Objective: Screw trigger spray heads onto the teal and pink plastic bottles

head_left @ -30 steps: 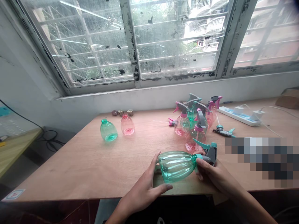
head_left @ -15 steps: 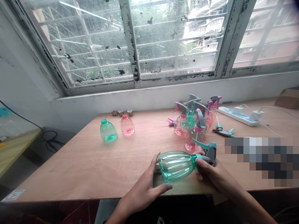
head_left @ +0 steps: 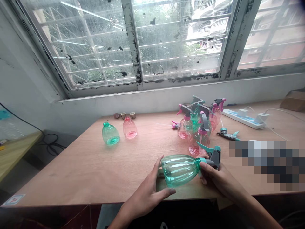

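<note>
A green spray bottle lies sideways in the air over the table's front edge, its base to the left. Its grey trigger head with a teal lever points right. My left hand cups the base, with the index finger along its edge and the thumb below; the other fingers are partly hidden behind the bottle. At the neck, my right hand pinches the teal collar between thumb and fingers. Just behind the held bottle stands a pink spray bottle with its trigger head on.
Several capped spray bottles cluster at the back right. A loose pink trigger head and a teal one lie beside them. Open green and pink bottles stand left. A power strip lies at the right.
</note>
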`<state>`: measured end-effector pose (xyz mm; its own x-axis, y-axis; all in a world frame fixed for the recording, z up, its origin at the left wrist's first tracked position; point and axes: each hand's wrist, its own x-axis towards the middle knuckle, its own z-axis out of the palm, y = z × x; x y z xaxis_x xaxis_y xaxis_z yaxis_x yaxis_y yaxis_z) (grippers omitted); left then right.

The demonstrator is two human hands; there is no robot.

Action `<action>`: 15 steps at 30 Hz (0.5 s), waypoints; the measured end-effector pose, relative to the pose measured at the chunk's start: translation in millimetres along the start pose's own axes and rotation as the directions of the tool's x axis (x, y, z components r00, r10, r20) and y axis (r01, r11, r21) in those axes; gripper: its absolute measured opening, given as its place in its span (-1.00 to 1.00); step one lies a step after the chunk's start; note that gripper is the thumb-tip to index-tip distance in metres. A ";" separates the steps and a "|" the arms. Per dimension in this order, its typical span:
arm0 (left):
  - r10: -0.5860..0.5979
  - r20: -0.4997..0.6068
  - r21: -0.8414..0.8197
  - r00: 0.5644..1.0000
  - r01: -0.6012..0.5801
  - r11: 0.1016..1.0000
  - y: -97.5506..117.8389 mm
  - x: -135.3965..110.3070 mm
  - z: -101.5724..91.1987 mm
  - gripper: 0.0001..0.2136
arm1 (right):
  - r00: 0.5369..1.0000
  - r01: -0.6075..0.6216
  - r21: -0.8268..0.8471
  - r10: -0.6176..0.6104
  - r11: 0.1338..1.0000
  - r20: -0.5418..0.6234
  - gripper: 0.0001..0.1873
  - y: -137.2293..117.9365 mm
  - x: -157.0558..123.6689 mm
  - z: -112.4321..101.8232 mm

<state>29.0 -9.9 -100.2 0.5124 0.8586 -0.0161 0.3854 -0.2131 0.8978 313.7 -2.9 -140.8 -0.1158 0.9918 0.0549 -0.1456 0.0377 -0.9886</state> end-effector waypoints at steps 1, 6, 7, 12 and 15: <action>0.000 -0.002 0.000 1.000 0.000 1.000 0.1 -0.1 0.0 -0.05 | 1.000 -0.004 0.001 0.004 1.000 0.003 -0.58 0.0 0.2 -0.2; 0.006 -0.013 -0.005 1.000 -0.006 1.000 3.1 -1.3 0.8 -0.06 | 1.000 -0.025 0.000 0.025 1.000 -0.002 -0.57 -2.5 -0.8 0.7; 0.005 -0.013 -0.007 1.000 -0.005 1.000 3.7 -1.5 1.0 -0.06 | 1.000 -0.024 0.001 0.024 1.000 -0.005 -0.57 -3.3 -1.3 1.5; -0.002 -0.015 -0.009 1.000 0.002 1.000 4.7 -1.7 1.3 -0.06 | 1.000 -0.009 0.006 0.010 1.000 -0.030 -0.55 -5.7 -2.5 4.6; 0.002 -0.011 -0.005 1.000 -0.002 1.000 4.7 -1.5 1.0 -0.05 | 1.000 -0.006 0.000 0.006 1.000 -0.012 -0.56 -4.7 -1.5 3.4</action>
<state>30.8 -12.6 -96.4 0.5049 0.8631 -0.0094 0.3804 -0.2127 0.9000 311.1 -5.0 -135.7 -0.1051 0.9933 0.0471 -0.1453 0.0316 -0.9889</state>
